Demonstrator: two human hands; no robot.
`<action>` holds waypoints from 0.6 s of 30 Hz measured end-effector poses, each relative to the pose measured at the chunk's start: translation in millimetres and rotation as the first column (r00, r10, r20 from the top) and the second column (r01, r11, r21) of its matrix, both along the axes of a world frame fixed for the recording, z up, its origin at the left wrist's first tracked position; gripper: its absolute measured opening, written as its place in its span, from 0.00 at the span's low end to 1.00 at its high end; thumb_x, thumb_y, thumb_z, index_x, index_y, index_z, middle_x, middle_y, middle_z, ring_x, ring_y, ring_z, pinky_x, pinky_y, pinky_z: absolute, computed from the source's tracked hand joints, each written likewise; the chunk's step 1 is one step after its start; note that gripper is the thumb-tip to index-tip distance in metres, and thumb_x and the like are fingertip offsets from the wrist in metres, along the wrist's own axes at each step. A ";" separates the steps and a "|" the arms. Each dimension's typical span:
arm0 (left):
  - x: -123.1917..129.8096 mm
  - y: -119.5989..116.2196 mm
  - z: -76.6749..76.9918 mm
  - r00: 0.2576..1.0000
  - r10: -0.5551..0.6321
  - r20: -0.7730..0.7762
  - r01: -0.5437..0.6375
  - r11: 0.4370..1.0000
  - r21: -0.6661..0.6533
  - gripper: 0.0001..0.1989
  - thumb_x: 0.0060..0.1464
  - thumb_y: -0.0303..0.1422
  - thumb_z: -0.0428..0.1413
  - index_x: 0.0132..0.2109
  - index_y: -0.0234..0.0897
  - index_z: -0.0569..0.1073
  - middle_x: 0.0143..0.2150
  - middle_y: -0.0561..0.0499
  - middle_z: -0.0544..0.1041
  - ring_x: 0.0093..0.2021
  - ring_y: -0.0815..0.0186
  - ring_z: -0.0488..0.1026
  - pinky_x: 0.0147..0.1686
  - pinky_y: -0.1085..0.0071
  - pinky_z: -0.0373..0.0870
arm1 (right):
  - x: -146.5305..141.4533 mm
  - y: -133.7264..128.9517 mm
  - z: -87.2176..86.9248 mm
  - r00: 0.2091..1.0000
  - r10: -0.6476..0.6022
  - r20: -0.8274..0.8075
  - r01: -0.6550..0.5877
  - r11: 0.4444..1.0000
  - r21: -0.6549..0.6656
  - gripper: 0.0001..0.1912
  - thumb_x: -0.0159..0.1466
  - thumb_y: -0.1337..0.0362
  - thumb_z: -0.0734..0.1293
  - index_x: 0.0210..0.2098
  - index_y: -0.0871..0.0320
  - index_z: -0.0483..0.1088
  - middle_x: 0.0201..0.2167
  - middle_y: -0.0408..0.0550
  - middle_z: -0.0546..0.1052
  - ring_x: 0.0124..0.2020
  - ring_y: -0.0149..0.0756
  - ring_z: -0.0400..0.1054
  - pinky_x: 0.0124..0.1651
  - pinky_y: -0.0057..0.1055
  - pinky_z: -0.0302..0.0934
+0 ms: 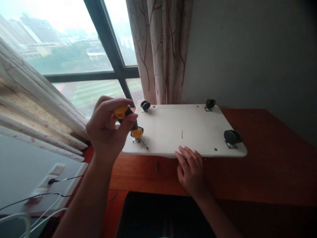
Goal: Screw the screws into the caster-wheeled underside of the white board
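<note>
A yellow and black screwdriver [137,131] is gripped in my left hand [109,124], tilted down to the right. Its metal tip touches or hovers just over a hole near the front left corner of a white board [165,125]; which of the two I cannot tell. My right hand [190,167] rests its spread fingers on the board's front edge. Black casters stand at the corners: back left [145,105], back right [210,104] and front right [232,136]. The front left one is partly hidden behind the screwdriver.
The board lies on a reddish wooden table [267,165]. A small dark screw or bit [157,166] lies before the board. A black chair or seat [160,215] is at the bottom. Curtains [163,49], a window, wall sockets [48,181] and cables are around.
</note>
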State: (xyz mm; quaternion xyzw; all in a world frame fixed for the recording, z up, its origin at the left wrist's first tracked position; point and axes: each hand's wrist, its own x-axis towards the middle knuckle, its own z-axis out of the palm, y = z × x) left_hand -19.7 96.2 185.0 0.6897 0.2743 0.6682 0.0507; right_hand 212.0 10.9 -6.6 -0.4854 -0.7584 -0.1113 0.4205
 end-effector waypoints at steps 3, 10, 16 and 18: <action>2.7 -2.3 -2.4 0.994 -0.111 -0.018 0.111 0.994 -0.016 0.21 0.58 0.28 0.62 0.58 0.38 0.74 0.40 0.48 0.75 0.36 0.67 0.76 0.36 0.69 0.76 | -0.2 -0.2 0.7 1.000 0.001 0.002 -0.001 1.000 -0.003 0.25 0.64 0.76 0.63 0.59 0.54 0.68 0.60 0.51 0.74 0.64 0.44 0.63 0.69 0.49 0.50; 7.0 -4.0 -3.4 1.000 -0.029 0.011 0.029 1.000 -0.008 0.11 0.56 0.40 0.63 0.46 0.44 0.78 0.40 0.48 0.77 0.38 0.60 0.76 0.34 0.62 0.76 | -0.1 1.0 -0.2 1.000 -0.002 0.004 0.002 1.000 0.007 0.24 0.64 0.75 0.63 0.59 0.55 0.69 0.59 0.51 0.74 0.64 0.43 0.64 0.69 0.49 0.51; 13.6 -7.2 -3.6 0.994 0.109 0.021 -0.109 0.994 -0.009 0.21 0.48 0.36 0.69 0.50 0.50 0.78 0.35 0.53 0.74 0.31 0.63 0.73 0.34 0.60 0.76 | 0.3 1.1 -1.2 1.000 -0.007 0.003 0.007 1.000 0.009 0.25 0.64 0.75 0.63 0.59 0.53 0.68 0.60 0.50 0.74 0.64 0.43 0.63 0.69 0.49 0.51; 18.7 -8.6 -6.8 0.995 0.059 0.077 -0.058 0.998 -0.021 0.24 0.51 0.36 0.67 0.56 0.52 0.74 0.35 0.53 0.76 0.32 0.63 0.75 0.35 0.60 0.77 | 0.5 1.3 -1.6 1.000 -0.008 0.005 0.008 1.000 0.006 0.26 0.64 0.75 0.63 0.60 0.53 0.68 0.60 0.50 0.73 0.65 0.43 0.63 0.69 0.49 0.51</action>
